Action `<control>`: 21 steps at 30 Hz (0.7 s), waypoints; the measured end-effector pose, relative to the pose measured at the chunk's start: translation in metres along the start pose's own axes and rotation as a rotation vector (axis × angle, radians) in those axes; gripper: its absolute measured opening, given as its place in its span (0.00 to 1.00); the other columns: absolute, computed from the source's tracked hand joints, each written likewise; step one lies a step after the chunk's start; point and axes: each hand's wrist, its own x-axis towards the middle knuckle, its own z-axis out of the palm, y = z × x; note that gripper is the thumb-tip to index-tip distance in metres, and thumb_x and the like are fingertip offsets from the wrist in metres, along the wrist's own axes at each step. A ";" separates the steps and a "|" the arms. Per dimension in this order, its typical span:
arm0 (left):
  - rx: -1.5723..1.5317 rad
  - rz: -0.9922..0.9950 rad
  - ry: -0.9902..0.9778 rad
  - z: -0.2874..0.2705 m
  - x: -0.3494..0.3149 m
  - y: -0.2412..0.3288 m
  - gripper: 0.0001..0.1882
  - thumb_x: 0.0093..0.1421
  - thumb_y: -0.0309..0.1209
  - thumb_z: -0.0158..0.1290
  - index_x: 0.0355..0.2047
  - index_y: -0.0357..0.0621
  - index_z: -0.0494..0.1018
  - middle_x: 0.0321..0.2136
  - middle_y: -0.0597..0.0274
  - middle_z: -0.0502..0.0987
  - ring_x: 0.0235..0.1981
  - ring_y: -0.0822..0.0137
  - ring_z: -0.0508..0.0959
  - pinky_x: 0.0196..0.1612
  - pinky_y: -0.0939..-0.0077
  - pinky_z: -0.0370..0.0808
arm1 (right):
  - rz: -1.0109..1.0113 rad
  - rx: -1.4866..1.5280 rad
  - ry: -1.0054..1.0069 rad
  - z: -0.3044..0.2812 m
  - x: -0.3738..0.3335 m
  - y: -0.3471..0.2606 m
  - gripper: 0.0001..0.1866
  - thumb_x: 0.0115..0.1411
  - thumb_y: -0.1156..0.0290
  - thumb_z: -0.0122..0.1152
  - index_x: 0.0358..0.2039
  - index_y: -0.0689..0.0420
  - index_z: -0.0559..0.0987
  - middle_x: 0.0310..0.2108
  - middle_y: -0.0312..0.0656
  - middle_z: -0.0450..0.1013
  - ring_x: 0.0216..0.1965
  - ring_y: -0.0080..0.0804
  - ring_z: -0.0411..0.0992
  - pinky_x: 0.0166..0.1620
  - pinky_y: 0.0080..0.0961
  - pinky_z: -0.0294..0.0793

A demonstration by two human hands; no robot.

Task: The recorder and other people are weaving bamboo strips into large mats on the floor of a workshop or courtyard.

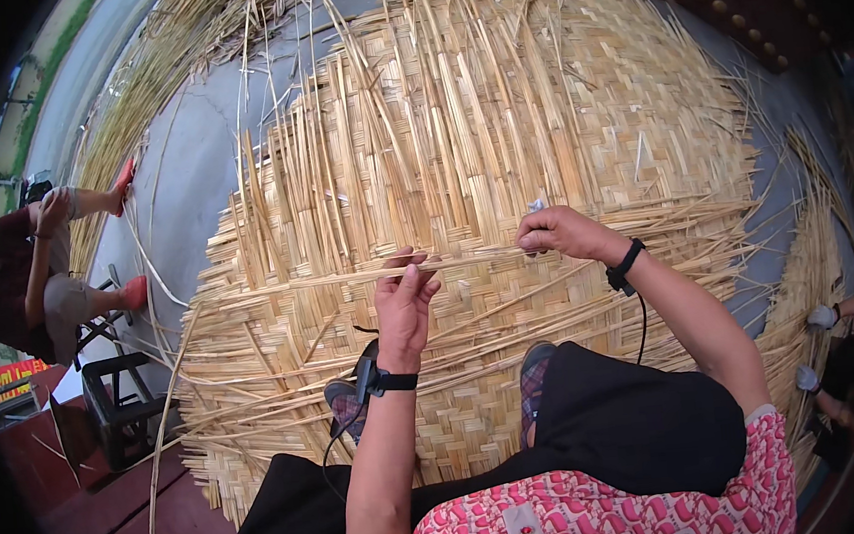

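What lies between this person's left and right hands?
In the head view, narrow straw-coloured strips run between the left hand and the right hand, with the woven mat beneath.

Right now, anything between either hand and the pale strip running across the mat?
Nothing visible. The left hand holds the pale strip between thumb and fingers; the right hand is at its right stretch, though I can't tell whether it grips. The mat lies beneath, not between.

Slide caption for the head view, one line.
A person's left hand holds straw-coloured strips above a partly woven mat, right hand curled nearby.
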 end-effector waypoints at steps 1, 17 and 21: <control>-0.006 0.014 -0.037 0.009 -0.005 0.002 0.16 0.66 0.28 0.54 0.54 0.47 0.68 0.43 0.62 0.78 0.44 0.64 0.80 0.42 0.75 0.80 | 0.098 -0.007 -0.030 -0.004 0.000 -0.001 0.11 0.63 0.62 0.63 0.36 0.56 0.80 0.27 0.32 0.75 0.29 0.21 0.72 0.34 0.21 0.73; -0.049 0.031 0.443 0.037 -0.015 -0.046 0.15 0.62 0.30 0.60 0.43 0.46 0.65 0.32 0.62 0.76 0.26 0.70 0.79 0.23 0.79 0.77 | -0.100 -0.464 -0.026 0.002 -0.011 -0.011 0.10 0.54 0.70 0.68 0.33 0.61 0.78 0.24 0.46 0.73 0.28 0.31 0.74 0.35 0.30 0.71; -0.099 0.054 0.332 0.028 -0.016 -0.047 0.15 0.63 0.28 0.58 0.47 0.45 0.66 0.34 0.62 0.76 0.29 0.69 0.79 0.26 0.78 0.78 | 0.054 -0.148 -0.073 0.010 -0.016 -0.001 0.07 0.58 0.73 0.65 0.34 0.61 0.77 0.23 0.38 0.74 0.24 0.24 0.74 0.29 0.23 0.72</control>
